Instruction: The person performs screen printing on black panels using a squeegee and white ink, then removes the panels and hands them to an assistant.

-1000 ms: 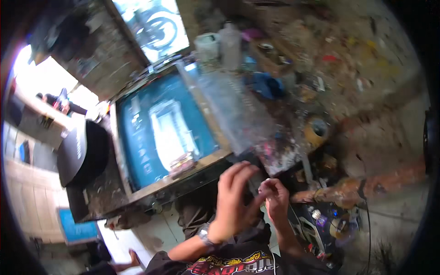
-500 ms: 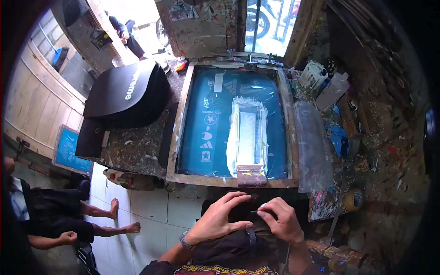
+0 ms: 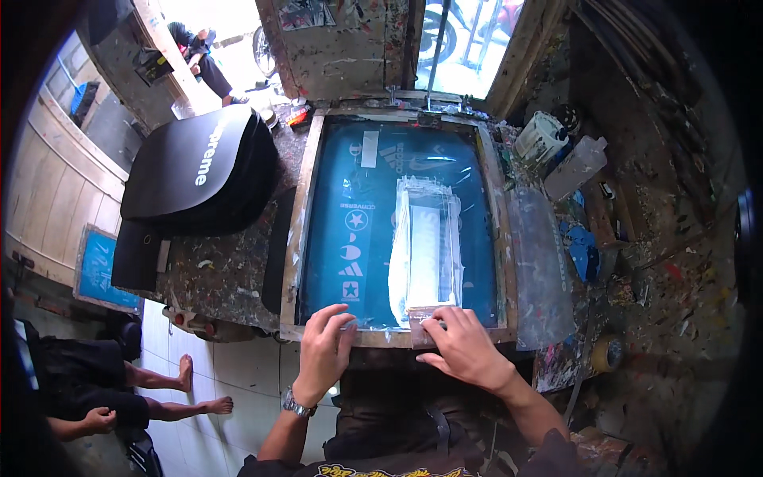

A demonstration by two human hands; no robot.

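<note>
In front of me lies a screen-printing frame with a wooden border and a blue stencilled mesh. Thick white ink surrounds a pale rectangle on its right half. At the near end of that ink a squeegee rests across the front border. My right hand has its fingers over the squeegee and its thumb below, partly covering it. By the frame's near left corner is my left hand, fingers bent and thumb apart, holding nothing I can see. Its fingertips overlap the front border; contact is unclear.
Stacked dark boards lie on the paint-spattered bench at left. Right of the frame are a clear plastic sheet, a white container and a tape roll. A seated person's legs are at lower left.
Both hands have moved forward from near my lap to the frame's front edge. My right hand has come onto the squeegee. The whole view has shifted slightly.
</note>
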